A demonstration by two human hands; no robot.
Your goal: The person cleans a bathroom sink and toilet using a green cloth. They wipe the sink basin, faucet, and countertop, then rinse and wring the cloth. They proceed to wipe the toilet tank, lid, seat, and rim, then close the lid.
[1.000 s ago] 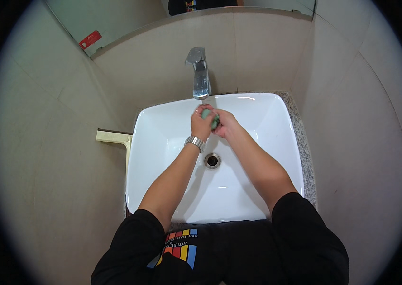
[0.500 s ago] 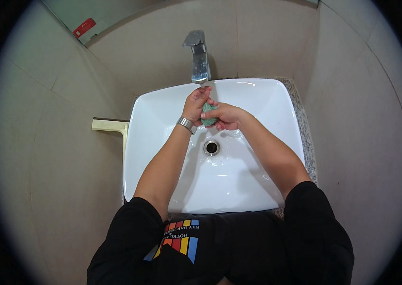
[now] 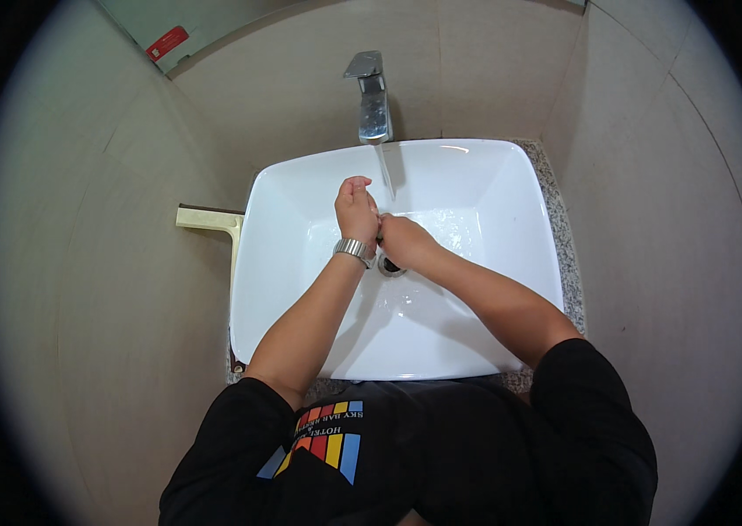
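Note:
Water runs in a thin stream from the chrome faucet (image 3: pixel 374 118) into the white washbasin (image 3: pixel 274 307). Left of that stream, my left hand (image 3: pixel 355 213) is turned on its edge, wet, with its fingers stretched toward the faucet and slightly curved; a metal-banded watch (image 3: pixel 353 249) is on its wrist. Against the palm side of that hand, my right hand (image 3: pixel 406 241) is closed in a fist. What it holds is hidden by its fingers; the green lump seen earlier does not show clearly. Below the hands, the round drain (image 3: pixel 391 265) is partly covered by the right hand.
A speckled stone counter (image 3: pixel 553 202) edges the basin. At the left, a cream-coloured bracket-like piece (image 3: pixel 209 218) sticks out beside the rim. Tiled walls (image 3: pixel 108 263) enclose both sides, and a panel with a red label (image 3: pixel 167 43) is at the upper left.
Both hands have come down from under the faucet, uncovering the water stream. The green lump between them has gone out of sight, and my right hand has closed into a fist.

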